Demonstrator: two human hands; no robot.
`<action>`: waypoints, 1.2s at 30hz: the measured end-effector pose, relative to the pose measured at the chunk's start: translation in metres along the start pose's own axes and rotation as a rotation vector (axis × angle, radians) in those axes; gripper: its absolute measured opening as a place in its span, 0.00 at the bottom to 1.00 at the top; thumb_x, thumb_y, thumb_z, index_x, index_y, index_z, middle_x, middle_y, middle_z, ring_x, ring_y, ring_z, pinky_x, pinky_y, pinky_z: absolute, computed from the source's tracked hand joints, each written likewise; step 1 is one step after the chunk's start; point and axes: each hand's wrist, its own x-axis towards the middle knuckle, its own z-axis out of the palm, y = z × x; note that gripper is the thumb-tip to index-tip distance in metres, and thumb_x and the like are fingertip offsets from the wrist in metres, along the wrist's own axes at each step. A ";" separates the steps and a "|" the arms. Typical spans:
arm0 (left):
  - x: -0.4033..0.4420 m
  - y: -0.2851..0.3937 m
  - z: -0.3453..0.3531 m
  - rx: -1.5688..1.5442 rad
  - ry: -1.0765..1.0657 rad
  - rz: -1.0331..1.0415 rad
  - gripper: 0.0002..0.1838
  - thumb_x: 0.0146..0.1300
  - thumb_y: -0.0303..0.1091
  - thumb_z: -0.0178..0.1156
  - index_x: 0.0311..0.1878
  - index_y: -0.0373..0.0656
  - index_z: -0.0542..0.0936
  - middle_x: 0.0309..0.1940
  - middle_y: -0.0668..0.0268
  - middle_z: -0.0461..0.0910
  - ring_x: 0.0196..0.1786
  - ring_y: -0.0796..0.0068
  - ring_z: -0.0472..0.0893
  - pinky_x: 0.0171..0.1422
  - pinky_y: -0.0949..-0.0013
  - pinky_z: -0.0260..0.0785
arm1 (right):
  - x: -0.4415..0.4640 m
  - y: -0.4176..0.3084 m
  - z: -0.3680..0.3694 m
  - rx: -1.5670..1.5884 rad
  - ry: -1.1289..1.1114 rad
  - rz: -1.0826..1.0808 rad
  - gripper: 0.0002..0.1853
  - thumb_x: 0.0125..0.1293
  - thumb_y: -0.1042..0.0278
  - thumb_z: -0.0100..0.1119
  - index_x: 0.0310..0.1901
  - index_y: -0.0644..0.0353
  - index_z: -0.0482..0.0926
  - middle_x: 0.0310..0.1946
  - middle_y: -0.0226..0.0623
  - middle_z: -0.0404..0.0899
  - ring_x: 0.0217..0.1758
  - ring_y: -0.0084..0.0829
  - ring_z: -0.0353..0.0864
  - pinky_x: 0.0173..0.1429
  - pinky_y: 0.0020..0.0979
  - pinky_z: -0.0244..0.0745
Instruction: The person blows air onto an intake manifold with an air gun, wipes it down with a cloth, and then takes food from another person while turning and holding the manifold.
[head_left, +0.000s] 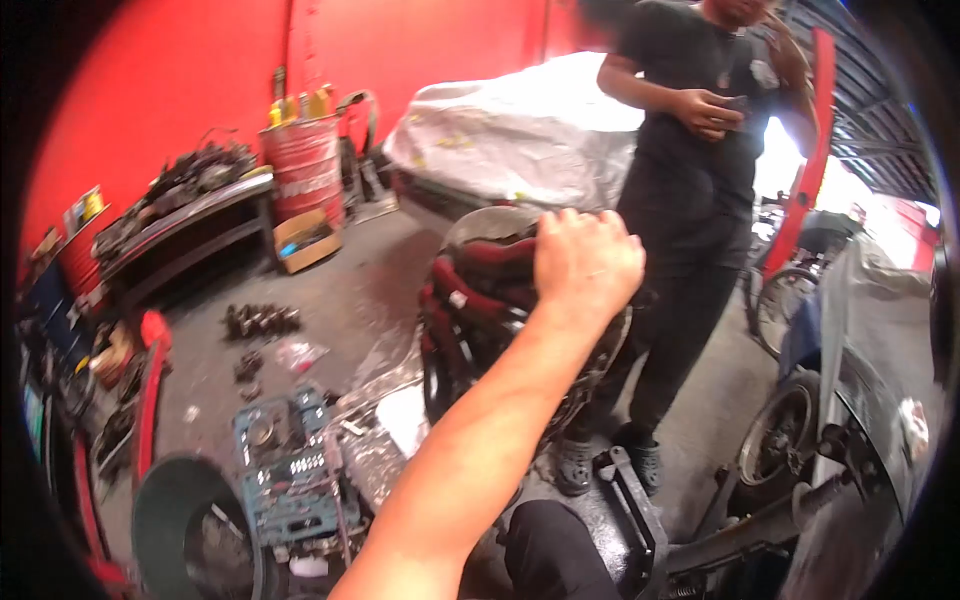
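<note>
My left arm reaches up from the bottom of the view, and my left hand (590, 262) is closed at the far right edge of a bulky dark engine-like assembly (470, 315) with red and black tube-shaped parts. The fingers curl downward and what they grip is hidden. A round greyish top (490, 228) shows on the assembly just left of the hand. My right hand is out of view. Left of my forearm, an open teal tool case (290, 480) with sockets lies on the floor.
A person in dark clothes (690, 190) stands beyond the assembly, holding a small dark object. A dark green tub (190, 530) sits at lower left. Metal parts (262, 321) lie on the floor. A red drum (303, 170) and covered vehicle (520, 140) stand behind; a wheel (780, 435) is at right.
</note>
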 end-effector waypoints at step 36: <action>-0.010 0.008 0.013 -0.069 0.135 -0.030 0.16 0.66 0.47 0.58 0.39 0.44 0.85 0.35 0.56 0.84 0.42 0.53 0.82 0.49 0.54 0.71 | -0.055 -0.012 -0.084 0.030 -0.485 0.223 0.30 0.75 0.59 0.53 0.75 0.53 0.60 0.68 0.42 0.71 0.61 0.41 0.78 0.68 0.46 0.73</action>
